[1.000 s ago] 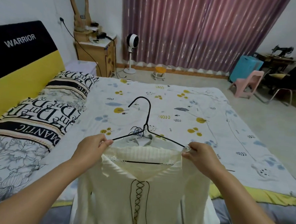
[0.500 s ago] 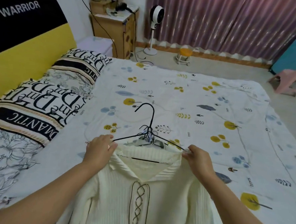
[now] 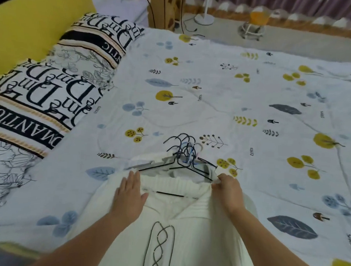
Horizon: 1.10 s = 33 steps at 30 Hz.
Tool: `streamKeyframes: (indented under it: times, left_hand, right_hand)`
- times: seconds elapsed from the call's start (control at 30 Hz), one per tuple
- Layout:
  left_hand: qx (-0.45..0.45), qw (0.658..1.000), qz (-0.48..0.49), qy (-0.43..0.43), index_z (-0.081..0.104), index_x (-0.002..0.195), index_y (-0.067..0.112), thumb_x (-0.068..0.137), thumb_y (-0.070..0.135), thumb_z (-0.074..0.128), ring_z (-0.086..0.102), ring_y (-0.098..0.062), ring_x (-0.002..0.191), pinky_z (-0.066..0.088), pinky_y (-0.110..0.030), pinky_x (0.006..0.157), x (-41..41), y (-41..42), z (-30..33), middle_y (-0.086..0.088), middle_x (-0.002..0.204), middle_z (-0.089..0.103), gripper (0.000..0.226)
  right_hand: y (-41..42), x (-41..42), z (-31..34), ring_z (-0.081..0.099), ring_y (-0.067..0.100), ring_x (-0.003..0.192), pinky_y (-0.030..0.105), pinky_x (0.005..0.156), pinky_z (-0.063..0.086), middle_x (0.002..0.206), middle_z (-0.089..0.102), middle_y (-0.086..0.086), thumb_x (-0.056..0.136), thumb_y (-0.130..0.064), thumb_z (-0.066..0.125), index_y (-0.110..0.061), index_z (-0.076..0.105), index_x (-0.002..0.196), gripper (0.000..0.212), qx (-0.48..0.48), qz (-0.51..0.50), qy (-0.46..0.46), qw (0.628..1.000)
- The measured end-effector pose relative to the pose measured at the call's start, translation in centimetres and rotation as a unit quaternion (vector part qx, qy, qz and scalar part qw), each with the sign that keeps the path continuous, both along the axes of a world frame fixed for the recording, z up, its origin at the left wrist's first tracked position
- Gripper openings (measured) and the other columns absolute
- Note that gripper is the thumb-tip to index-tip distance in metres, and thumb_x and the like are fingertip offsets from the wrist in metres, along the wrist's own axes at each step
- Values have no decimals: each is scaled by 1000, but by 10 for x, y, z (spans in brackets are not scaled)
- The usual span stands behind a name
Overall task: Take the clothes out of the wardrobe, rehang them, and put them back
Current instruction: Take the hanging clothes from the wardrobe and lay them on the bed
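A cream knitted sweater (image 3: 187,235) with a dark laced front lies on the bed, on top of a pile of other hung clothes. Its black wire hanger (image 3: 189,170) sits among several hanger hooks (image 3: 183,145) just beyond the collar. My left hand (image 3: 129,199) rests flat on the sweater's left shoulder, fingers spread. My right hand (image 3: 227,191) pinches the right shoulder edge of the sweater beside the hanger's end.
The bed's white sheet (image 3: 253,108) with leaf and tree prints stretches ahead and to the right. Lettered pillows (image 3: 50,93) lie along the yellow headboard (image 3: 34,23) on the left. A fan base (image 3: 204,17) and a small stool (image 3: 252,29) stand on the floor beyond.
The sweater and hanger have come down onto the pile on the bed. My left hand let go of the shoulder and now lies flat on it. The camera tilted downward.
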<state>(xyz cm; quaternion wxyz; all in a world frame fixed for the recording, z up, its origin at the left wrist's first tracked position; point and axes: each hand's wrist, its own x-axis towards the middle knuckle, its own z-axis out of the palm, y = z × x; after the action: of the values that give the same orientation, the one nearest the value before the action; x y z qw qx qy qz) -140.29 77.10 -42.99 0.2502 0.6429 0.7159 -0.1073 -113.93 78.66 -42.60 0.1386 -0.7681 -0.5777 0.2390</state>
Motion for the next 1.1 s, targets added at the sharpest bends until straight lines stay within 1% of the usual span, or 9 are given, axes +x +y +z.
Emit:
streamKeyframes:
  times: [0.1,0.2,0.27,0.3,0.37,0.43,0.5,0.6,1.1]
  left_hand:
    - [-41,999,-19,27,-4,149,13,100,43,24,-2,-27,145,10,-42,116,-1,11,-16,-6,157,-11,64]
    - [-66,997,-22,28,1,150,16,100,43,24,-3,-27,145,11,-42,117,-2,15,-22,-6,157,-13,62]
    - [-77,997,-21,24,1,150,17,100,43,24,-4,-27,145,9,-42,117,-3,14,-20,-5,157,-14,61]
    - [-80,996,-20,19,1,150,16,100,43,25,-4,-26,145,8,-42,117,-3,14,-16,-5,157,-14,62]
    - [-78,997,-14,-7,0,150,14,99,42,28,1,-24,145,9,-38,117,-4,14,-4,-6,158,-8,64]
    - [-72,997,-4,-37,6,150,11,99,39,32,16,-24,143,17,-32,114,-10,14,12,-9,157,10,63]
    - [-80,996,-8,-49,20,147,10,99,37,34,35,-24,134,28,-30,107,-20,10,30,-11,149,32,57]
    - [-116,992,-25,-52,37,138,13,99,38,34,42,-21,127,33,-25,98,-39,0,62,-8,141,43,46]
    - [-2,999,-13,-46,36,139,16,94,38,48,43,-20,127,36,-28,100,-195,-147,238,-6,140,44,51]
  right_hand:
    - [-9,-15,-10,61,44,73,45,63,52,82,62,27,54,-1,80,3,66,88,37,-3,23,-95,995]
    - [-22,-38,-8,61,46,99,53,76,52,111,60,31,59,-12,84,0,63,106,53,-9,60,-135,989]
    - [-33,-48,-9,31,40,136,55,104,33,146,31,26,89,-32,59,-6,44,133,54,-107,112,-145,977]
    - [-36,-47,-11,12,35,144,52,112,19,155,12,21,97,-38,41,-10,32,141,54,-161,130,-137,969]
    - [-35,-44,-9,-3,32,145,49,114,11,158,-4,15,100,-41,28,-15,23,145,52,-216,159,-140,953]
    - [-30,-43,0,2,34,144,50,113,17,157,0,14,100,-39,31,-15,29,142,48,-240,181,-145,943]
    - [-24,-45,16,24,37,137,49,106,32,151,20,15,99,-33,36,-16,39,137,42,-260,212,-161,928]
    - [-20,-55,46,52,30,114,36,88,43,129,50,12,97,-23,39,-12,48,124,31,-264,251,-174,915]
    - [-109,-233,225,46,24,125,31,97,39,137,49,7,98,-35,40,-13,45,132,41,-123,392,-183,893]
